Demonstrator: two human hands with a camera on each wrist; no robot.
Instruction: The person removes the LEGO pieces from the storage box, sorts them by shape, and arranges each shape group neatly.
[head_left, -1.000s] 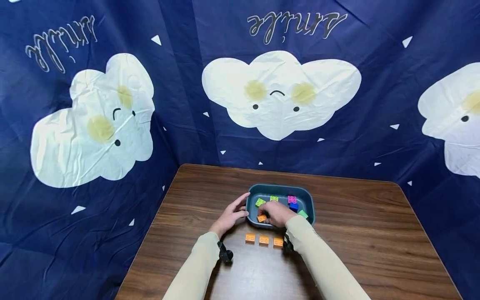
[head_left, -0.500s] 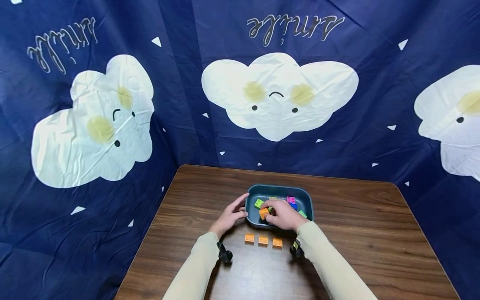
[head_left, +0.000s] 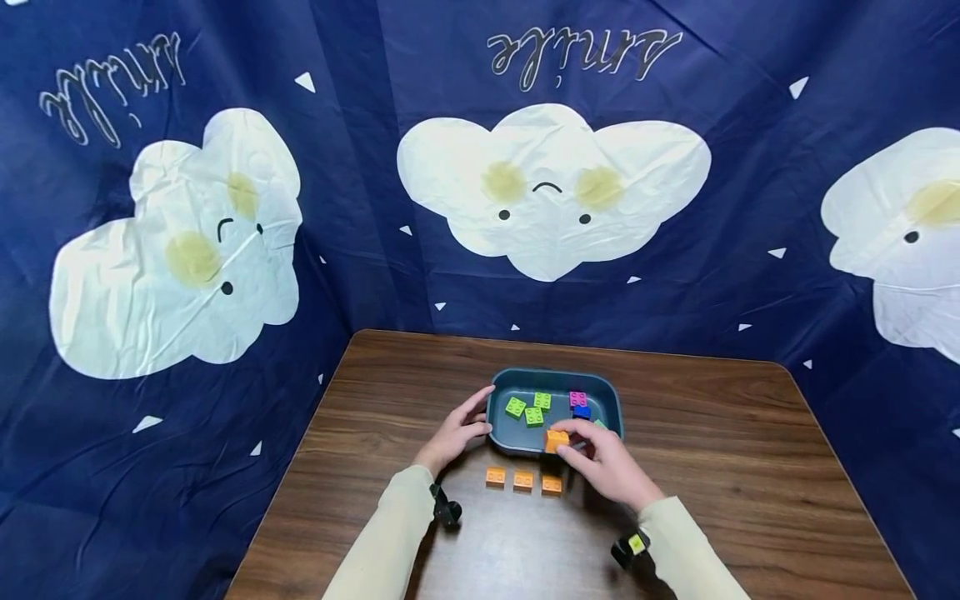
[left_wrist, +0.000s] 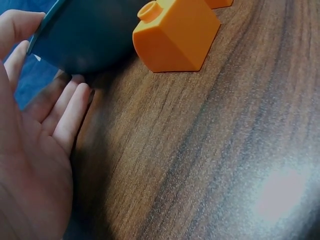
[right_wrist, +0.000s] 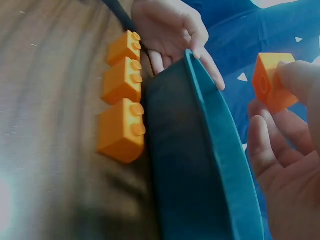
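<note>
Right hand [head_left: 606, 468] pinches one orange toy brick [head_left: 557, 441] above the near side of the teal tray [head_left: 555, 380]. Left hand [head_left: 452, 437], fingers extended, touches the tray's left rim. Three more orange bricks [head_left: 522, 481] line the counter [head_left: 712, 442]; lime bricks [head_left: 533, 417] lie inside.

A navy backdrop cloth [head_left: 352, 183] rises beyond the wood-grain tabletop [head_left: 720, 450]'s far edge; white printed clouds [head_left: 551, 158] and inverted "smile" lettering [head_left: 584, 57] face that edge; another winking cloud [head_left: 161, 292] lies past the left edge.
</note>
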